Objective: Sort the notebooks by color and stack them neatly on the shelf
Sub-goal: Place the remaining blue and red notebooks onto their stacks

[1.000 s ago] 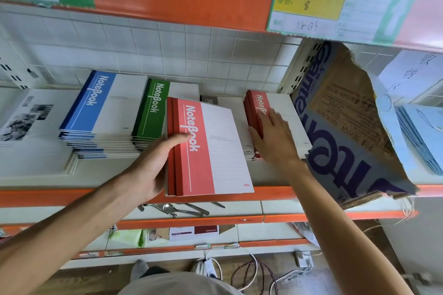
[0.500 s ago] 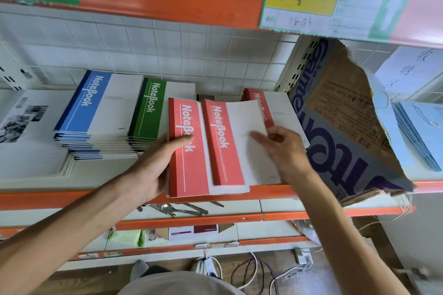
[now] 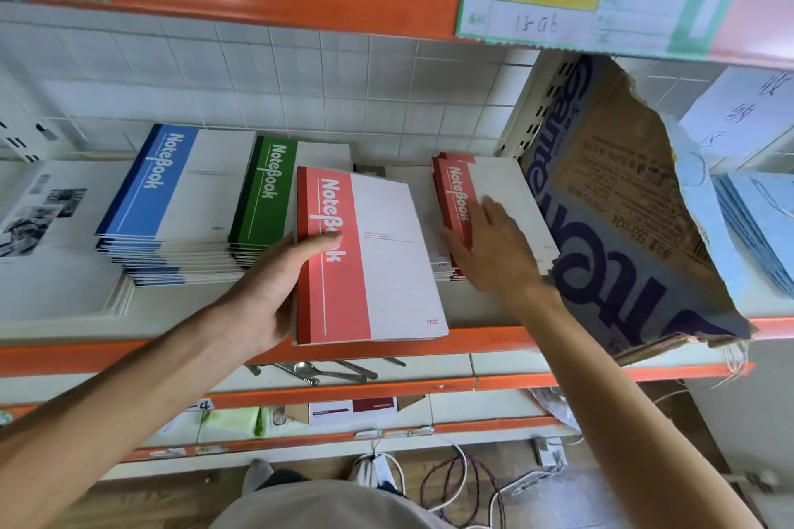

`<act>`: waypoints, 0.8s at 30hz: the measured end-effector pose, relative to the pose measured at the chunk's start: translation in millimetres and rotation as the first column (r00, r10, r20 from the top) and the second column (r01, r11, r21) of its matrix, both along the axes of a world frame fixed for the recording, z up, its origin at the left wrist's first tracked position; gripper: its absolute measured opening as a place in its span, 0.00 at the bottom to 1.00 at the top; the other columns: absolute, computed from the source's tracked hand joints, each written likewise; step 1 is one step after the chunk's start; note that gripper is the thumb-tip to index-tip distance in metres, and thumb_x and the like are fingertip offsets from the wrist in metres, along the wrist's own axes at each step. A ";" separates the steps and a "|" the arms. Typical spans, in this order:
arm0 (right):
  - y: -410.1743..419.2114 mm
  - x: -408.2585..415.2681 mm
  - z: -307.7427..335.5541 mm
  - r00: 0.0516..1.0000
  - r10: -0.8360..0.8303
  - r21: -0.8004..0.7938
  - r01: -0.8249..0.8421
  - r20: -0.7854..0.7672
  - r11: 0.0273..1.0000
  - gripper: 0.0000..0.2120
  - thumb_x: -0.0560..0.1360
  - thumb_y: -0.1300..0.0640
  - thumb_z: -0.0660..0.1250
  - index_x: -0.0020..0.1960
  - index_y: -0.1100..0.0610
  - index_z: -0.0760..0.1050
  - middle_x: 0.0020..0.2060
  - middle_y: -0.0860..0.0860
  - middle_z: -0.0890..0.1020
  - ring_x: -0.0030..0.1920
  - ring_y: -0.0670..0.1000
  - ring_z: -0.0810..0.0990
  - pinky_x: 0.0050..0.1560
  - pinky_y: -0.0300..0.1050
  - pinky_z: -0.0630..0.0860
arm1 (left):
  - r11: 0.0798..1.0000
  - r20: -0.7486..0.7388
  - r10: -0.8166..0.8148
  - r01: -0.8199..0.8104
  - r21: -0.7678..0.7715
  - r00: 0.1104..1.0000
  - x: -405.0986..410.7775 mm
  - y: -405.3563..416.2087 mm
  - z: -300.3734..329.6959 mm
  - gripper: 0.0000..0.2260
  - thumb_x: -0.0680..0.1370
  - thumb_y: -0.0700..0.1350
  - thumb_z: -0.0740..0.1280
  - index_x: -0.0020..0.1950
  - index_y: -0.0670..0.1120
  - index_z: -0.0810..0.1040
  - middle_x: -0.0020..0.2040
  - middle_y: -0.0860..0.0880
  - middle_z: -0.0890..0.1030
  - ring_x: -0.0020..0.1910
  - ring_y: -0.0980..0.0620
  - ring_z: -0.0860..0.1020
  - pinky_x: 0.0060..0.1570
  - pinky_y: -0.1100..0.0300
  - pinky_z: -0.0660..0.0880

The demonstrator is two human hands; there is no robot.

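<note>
The left hand [image 3: 275, 288] clamped the red notebooks [image 3: 369, 258] by their spine at the shelf's [image 3: 494, 339] near edge, likely keeping them squared as one pile. The right hand [image 3: 494, 253], fingers straight, pressed on the far red stack [image 3: 455, 189], probably to take more.

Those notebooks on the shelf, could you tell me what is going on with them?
A person is sorting them by colour. The left hand grips a small bundle of red notebooks at the shelf front, thumb on the cover. The right hand lies flat on the red stack behind. Blue and green stacks sit to the left.
</note>
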State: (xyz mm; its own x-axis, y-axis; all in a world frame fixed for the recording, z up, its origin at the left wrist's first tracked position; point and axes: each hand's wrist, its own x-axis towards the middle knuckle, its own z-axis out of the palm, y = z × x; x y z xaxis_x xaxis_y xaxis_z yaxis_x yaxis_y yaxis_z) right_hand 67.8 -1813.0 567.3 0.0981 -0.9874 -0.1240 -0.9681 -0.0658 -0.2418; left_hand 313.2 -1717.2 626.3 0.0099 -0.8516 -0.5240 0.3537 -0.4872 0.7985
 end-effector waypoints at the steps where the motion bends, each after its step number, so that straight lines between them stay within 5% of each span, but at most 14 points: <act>1: -1.0 1.4 -2.0 1.000 -0.006 -0.011 0.006 -0.011 1.000 0.39 0.80 0.31 0.50 0.81 0.55 0.51 0.80 0.56 0.55 0.80 0.58 0.54 0.79 0.57 0.53 | 1.000 0.002 0.003 -0.003 0.002 1.000 0.2 -0.2 0.1 0.07 0.76 0.47 0.69 0.53 0.51 0.80 0.41 0.46 0.86 0.36 0.49 0.85 0.38 0.55 0.77; 11: -23.6 -4.5 1.4 0.998 -0.057 -0.026 0.058 0.010 0.998 0.35 0.82 0.38 0.55 0.80 0.58 0.52 0.80 0.58 0.56 0.80 0.59 0.53 0.80 0.57 0.50 | 1.000 -0.007 -0.008 0.008 -0.014 1.000 2.4 -2.9 -3.8 0.09 0.75 0.47 0.69 0.55 0.52 0.79 0.44 0.46 0.86 0.39 0.48 0.85 0.40 0.54 0.77; 13: -13.7 1.4 7.6 0.998 -0.046 -0.107 0.050 0.039 0.993 0.33 0.82 0.38 0.54 0.78 0.58 0.57 0.77 0.59 0.62 0.77 0.60 0.59 0.77 0.56 0.59 | 1.000 -0.011 -0.013 0.013 -0.022 1.000 3.5 -3.3 -5.0 0.09 0.75 0.47 0.70 0.55 0.52 0.79 0.44 0.46 0.86 0.40 0.48 0.85 0.41 0.53 0.78; 15: 6.5 13.2 17.0 0.976 0.010 -0.263 0.049 0.218 0.963 0.26 0.82 0.39 0.56 0.69 0.58 0.70 0.62 0.57 0.78 0.62 0.56 0.77 0.57 0.44 0.75 | 0.999 -0.017 -0.016 0.016 -0.032 1.000 5.5 -3.8 -6.1 0.10 0.74 0.47 0.70 0.55 0.52 0.79 0.45 0.46 0.86 0.42 0.47 0.85 0.41 0.52 0.78; 18: 37.4 33.1 27.3 0.827 0.046 -0.167 0.058 0.561 0.984 0.17 0.79 0.40 0.64 0.49 0.54 0.81 0.38 0.44 0.84 0.38 0.43 0.82 0.36 0.39 0.75 | 0.999 -0.005 -0.018 0.017 -0.046 1.000 6.9 -5.2 -11.2 0.12 0.74 0.46 0.70 0.57 0.52 0.79 0.46 0.46 0.86 0.43 0.47 0.85 0.40 0.53 0.79; 20: 48.7 39.5 24.5 0.707 -0.059 0.007 0.076 0.704 0.997 0.13 0.75 0.42 0.72 0.45 0.52 0.83 0.36 0.43 0.84 0.36 0.40 0.82 0.35 0.36 0.73 | 0.998 0.011 -0.026 0.026 -0.058 1.000 6.1 -5.3 -12.5 0.14 0.73 0.45 0.71 0.58 0.51 0.78 0.46 0.46 0.86 0.43 0.47 0.85 0.37 0.54 0.79; 24: 54.8 39.6 19.5 0.468 -0.239 0.194 0.142 0.851 0.971 0.14 0.71 0.47 0.77 0.44 0.58 0.83 0.36 0.49 0.84 0.37 0.46 0.80 0.38 0.46 0.75 | 0.996 0.003 -0.051 0.051 -0.073 0.999 6.6 -4.3 -14.2 0.17 0.70 0.51 0.71 0.58 0.53 0.78 0.46 0.47 0.86 0.42 0.48 0.85 0.38 0.54 0.79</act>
